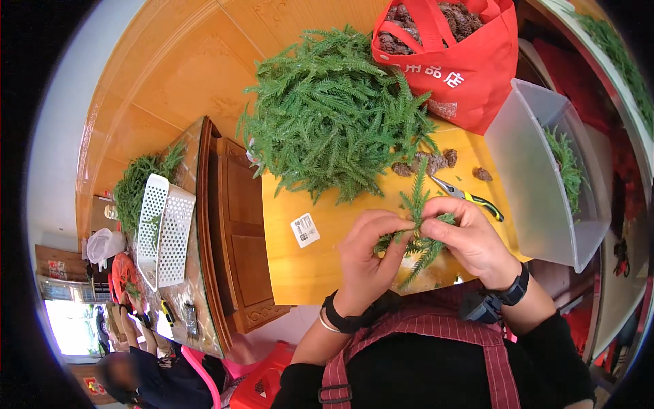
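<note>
An artificial pine sprig [424, 255] with several green branches is between my hands, above the near part of a yellow table [289, 273]. My left hand [371, 252] pinches it at the middle, thumb against forefinger. From the other side my right hand [471, 238] is closed on the same sprig, its fingertips close to the left ones. Just beyond the right hand lie pliers [484, 204] with black and yellow handles. Several brown pine cones [482, 174] rest near them. A big heap of green pine sprigs [327, 116] covers the table's far side.
A red bag [470, 82] full of pine cones stands at the far right. Beside it is a translucent plastic bin [528, 157] with greenery inside. A white label [304, 230] lies at left. Across a gap, another table holds white perforated baskets [174, 235]; a person [167, 375] works there.
</note>
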A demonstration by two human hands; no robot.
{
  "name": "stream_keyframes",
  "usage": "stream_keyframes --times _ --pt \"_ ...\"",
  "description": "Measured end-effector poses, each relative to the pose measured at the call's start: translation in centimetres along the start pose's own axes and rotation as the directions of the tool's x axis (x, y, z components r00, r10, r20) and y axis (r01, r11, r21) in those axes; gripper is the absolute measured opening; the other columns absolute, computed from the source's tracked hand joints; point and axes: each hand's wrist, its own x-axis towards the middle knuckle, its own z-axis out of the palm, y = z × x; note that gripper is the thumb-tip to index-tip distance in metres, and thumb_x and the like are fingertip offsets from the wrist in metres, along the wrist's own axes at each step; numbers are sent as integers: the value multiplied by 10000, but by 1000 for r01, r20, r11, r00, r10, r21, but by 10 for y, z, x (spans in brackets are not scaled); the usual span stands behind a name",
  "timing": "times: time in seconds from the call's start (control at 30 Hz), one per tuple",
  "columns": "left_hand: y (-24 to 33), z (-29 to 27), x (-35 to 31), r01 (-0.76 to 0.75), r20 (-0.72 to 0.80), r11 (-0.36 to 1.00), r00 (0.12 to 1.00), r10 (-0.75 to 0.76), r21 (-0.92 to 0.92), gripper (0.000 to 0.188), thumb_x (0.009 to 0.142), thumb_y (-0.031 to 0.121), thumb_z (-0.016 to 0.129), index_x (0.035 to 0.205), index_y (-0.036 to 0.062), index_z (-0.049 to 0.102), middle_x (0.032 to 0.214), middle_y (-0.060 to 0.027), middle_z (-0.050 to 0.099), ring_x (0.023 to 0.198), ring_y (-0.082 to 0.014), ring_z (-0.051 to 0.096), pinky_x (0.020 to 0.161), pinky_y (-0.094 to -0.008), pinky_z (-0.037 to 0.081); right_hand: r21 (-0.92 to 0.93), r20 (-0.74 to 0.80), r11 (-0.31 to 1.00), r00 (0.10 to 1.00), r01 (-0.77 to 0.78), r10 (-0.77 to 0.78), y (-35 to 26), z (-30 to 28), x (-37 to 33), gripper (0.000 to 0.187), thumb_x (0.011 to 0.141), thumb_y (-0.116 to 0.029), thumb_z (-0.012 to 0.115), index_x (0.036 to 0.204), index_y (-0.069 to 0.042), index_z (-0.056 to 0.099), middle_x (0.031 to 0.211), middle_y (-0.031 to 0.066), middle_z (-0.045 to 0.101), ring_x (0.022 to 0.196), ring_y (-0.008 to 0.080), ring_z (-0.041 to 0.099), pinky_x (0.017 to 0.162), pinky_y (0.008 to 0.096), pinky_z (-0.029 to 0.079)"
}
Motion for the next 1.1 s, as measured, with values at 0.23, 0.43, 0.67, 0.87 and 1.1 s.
stream_keyframes --times 0.23,0.43,0.67,0.87,1.1 --pt "2 5 -5 210 -6 961 977 -215 -180 74 820 -6 575 891 -18 556 863 -84 558 667 -135 562 598 -236 459 -222 -21 954 977 203 -213 2 5 1 94 803 -54 623 876 -36 567 838 -15 521 798 74 477 744 237 389" --pt "-1 6 -7 554 144 665 811 -568 -501 74 860 33 551 919 -9 566 792 -26 585 661 -75 557 604 -206 453 -720 206 475 809 507 -551 3 -5 3 125 745 -11 615 860 -11 565 830 49 530 778 154 496 707 258 394" --pt "4 6 0 478 113 713 861 -497 -513 77 867 41 548 924 -11 556 775 -24 590 678 -70 567 609 -200 455 -662 89 590 830 462 -550 6 -2 8 147 722 -9 621 865 6 587 835 78 529 764 170 521 684 281 412" --pt "6 6 0 454 114 773 884 -453 -443 93 863 37 554 943 -11 556 760 -37 602 675 -72 575 613 -197 457 -594 29 716 900 366 -435 3 0 5 137 740 -19 621 869 7 583 846 60 521 791 136 514 710 256 409" --pt "4 6 1 507 137 739 853 -503 -444 108 866 73 570 935 -11 564 752 -35 604 658 -65 557 600 -199 453 -603 118 648 855 466 -505 7 -7 7 97 749 18 582 841 -13 577 822 65 512 792 155 512 700 258 404"
